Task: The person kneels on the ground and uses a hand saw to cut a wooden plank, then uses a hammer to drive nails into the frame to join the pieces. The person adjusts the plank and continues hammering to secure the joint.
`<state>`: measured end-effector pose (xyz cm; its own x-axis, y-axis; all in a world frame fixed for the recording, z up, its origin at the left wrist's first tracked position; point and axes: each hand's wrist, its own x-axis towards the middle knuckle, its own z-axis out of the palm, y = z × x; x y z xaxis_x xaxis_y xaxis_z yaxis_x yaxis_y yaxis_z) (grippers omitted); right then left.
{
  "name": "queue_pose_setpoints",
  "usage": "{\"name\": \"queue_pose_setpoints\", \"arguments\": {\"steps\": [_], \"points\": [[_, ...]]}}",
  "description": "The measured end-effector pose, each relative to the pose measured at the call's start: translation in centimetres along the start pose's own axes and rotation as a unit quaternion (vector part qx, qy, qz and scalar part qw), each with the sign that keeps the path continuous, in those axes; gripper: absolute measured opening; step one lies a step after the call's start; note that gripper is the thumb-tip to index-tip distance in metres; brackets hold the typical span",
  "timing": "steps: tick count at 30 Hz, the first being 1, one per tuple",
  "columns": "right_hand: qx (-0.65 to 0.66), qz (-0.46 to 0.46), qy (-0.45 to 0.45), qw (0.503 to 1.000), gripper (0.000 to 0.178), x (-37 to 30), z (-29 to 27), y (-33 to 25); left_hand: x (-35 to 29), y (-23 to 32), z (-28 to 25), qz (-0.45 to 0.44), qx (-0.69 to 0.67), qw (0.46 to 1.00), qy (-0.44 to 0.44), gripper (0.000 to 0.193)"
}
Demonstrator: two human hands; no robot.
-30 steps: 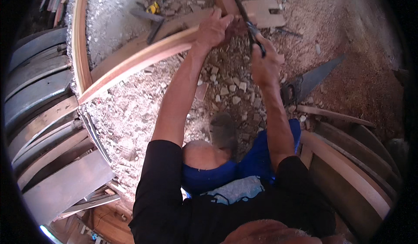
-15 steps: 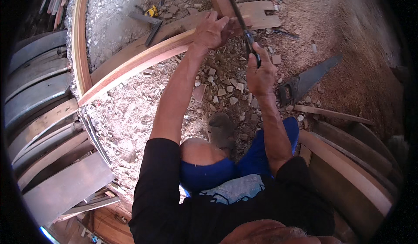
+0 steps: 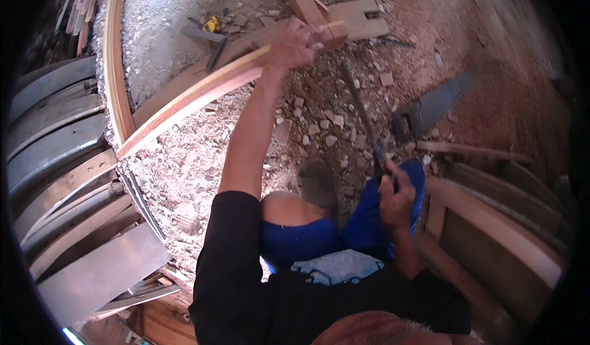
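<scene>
My left hand (image 3: 295, 45) is closed over a long wooden beam (image 3: 212, 88) close to its far end. The beam's cut end (image 3: 335, 33) sticks out past my fingers, and a thin line runs across it. In my right hand (image 3: 396, 198), fingers wrapped round the handle, is a long saw (image 3: 357, 102) with a narrow dark blade seen nearly edge-on. Its tip points up toward the beam's end but is apart from it. A wider board (image 3: 362, 20) with a notched end lies beneath the beam, and a reddish timber (image 3: 300, 0) meets it from behind.
Another handsaw (image 3: 430, 111) lies on the ground to the right. A try square (image 3: 215, 48) and a yellow tape measure (image 3: 212, 24) lie beyond the beam. Stacked boards (image 3: 67, 133) stand at left, more planks (image 3: 491, 222) at right. Wood chips and rubble cover the ground.
My right hand has drawn the saw back toward my body, off the beam's end, down beside my right knee. My left hand stays on the beam.
</scene>
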<state>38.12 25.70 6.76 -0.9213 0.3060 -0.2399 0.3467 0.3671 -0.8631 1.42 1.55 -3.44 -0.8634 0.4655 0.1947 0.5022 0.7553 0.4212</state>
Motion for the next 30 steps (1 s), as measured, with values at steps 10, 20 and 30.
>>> {"name": "queue_pose_setpoints", "arguments": {"steps": [10,20,30], "points": [[-0.353,-0.084,0.223,0.905,0.058,20.5,-6.3,0.6,1.1,1.4,0.6,0.003,-0.011,1.0,0.001,0.046],[-0.09,0.185,0.119,0.971,0.039,-12.0,-13.8,30.4,0.2,2.8,0.2,-0.032,-0.042,0.998,-0.027,0.049],[0.212,0.431,0.295,0.826,0.04,-21.8,-8.9,35.2,0.2,2.5,-0.7,-0.032,0.041,0.992,-0.113,0.07]]}}
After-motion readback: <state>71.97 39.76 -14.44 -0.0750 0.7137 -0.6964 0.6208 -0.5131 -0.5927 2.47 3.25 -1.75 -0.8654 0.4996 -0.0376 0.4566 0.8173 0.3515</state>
